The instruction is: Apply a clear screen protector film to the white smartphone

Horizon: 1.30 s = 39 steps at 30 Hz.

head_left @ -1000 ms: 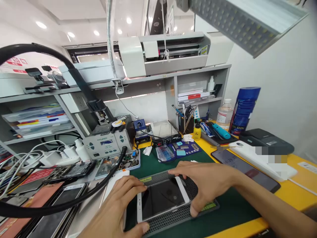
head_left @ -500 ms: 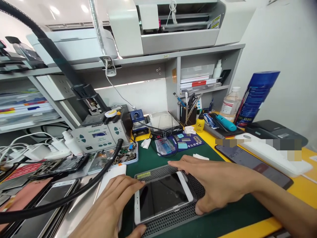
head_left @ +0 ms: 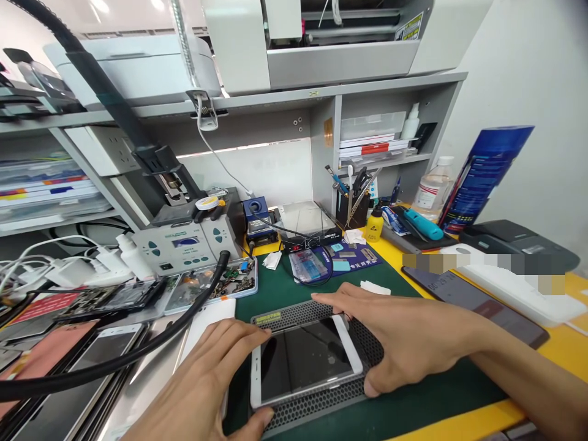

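A white-framed smartphone (head_left: 307, 358) lies screen up on a dark grey honeycomb pad (head_left: 316, 402), its black screen marked with small spots. My left hand (head_left: 206, 373) spans the phone's left end, fingertips at the upper corner and thumb by the lower one. At the pad's right end is my right hand (head_left: 404, 343), its index finger along the far edge and thumb near the close edge. Its other fingers are bent near the phone's upper right corner, partly hidden. Beneath the pad is a green work mat (head_left: 441, 392).
Several phones (head_left: 82, 380) are stacked at left, crossed by a black hose (head_left: 151, 361). Behind stand a parts tray (head_left: 234, 282), a grey control unit (head_left: 184, 248) and a yellow bottle (head_left: 374, 225). A dark phone (head_left: 487, 312) showing digits lies at right.
The camera view has shifted slightly, moving the scene a little right and up. Both hands keep nearly the same hold around the phone and pad.
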{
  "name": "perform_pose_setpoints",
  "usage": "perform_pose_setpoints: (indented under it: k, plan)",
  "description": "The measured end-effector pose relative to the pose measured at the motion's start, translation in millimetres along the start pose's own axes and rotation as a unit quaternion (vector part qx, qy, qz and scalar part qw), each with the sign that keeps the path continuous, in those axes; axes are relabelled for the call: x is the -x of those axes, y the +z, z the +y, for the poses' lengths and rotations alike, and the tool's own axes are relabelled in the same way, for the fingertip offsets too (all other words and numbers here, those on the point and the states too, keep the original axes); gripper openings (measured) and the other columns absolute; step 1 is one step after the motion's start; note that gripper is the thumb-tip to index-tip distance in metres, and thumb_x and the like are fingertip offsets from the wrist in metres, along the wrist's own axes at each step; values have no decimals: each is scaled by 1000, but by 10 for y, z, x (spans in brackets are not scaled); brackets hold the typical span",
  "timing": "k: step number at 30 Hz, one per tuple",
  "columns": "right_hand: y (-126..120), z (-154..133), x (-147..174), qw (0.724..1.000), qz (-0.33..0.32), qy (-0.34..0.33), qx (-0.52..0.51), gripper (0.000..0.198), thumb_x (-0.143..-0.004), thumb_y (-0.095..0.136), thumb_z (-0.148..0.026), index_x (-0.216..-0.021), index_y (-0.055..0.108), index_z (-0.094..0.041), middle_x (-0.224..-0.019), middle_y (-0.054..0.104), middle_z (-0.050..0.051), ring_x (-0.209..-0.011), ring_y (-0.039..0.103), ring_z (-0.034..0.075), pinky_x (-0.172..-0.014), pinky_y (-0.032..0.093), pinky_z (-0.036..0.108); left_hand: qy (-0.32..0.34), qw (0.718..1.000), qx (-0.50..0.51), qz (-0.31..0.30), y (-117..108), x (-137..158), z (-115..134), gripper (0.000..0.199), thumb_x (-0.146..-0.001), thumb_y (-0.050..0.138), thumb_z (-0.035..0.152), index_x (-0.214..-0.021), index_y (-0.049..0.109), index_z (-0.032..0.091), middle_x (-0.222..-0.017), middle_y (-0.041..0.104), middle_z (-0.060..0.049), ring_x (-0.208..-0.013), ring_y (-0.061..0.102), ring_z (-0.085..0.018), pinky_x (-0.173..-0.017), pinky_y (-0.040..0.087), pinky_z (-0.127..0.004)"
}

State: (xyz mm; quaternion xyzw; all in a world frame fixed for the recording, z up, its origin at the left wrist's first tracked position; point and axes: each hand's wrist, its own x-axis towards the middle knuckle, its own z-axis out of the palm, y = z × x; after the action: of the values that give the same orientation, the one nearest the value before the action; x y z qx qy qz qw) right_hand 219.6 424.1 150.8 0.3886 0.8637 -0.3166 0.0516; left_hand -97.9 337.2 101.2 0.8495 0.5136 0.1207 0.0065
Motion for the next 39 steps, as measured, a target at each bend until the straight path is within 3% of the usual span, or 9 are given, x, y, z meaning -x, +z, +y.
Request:
perform_pose_setpoints:
  k: [6,11,19,27,33,39]
  plan:
    - [13,-66,-12,1000,10,-17,-4,120,-71,82,-40,-167,12,-29,-150,48,17,-132,53,42,-95,53,45,8,1000,4,5,-14,2,-3,73,-76,74,29,-143,46,33,-139,61,-7,-125,62,-30,-104,59,-46]
    - [11,-111,-22,1000,11,-11,-2,115,-72,79,-37,-167,15,-28,-146,47,15,-116,61,35,-85,53,37,16,1000,4,14,-58,-21,12,66,-78,73,31,-139,49,32,-136,63,-6,-122,64,-29,-100,61,-43]
    - [17,-89,-40,1000,13,-11,-6,114,-72,79,-39,-167,16,-29,-150,43,14,-127,54,36,-92,50,36,17,1000,8,17,-66,-39,20,64,-78,73,30,-137,50,31,-134,64,-5,-120,65,-28,-100,60,-40]
    - [30,-86,-34,999,29,-16,6,110,-73,78,-37,-166,21,-26,-149,47,14,-117,62,34,-87,53,35,8,999,27,23,-48,-20,16,67,-77,75,30,-139,52,31,-137,64,-7,-123,63,-30,-103,57,-43]
    - [50,-6,-45,999,34,-3,20,108,-73,80,-45,-165,26,-27,-162,38,17,-144,41,46,-103,50,50,13,999,25,25,-85,-14,27,62,-82,72,36,-140,50,30,-136,63,-9,-125,61,-34,-104,55,-50]
    - [101,66,-73,999,47,-16,11,102,-74,79,-50,-163,30,-37,-153,46,11,-133,54,43,-97,54,47,9,999,53,0,-129,-24,52,63,-81,72,37,-139,49,23,-131,63,-12,-122,58,-34,-106,51,-55]
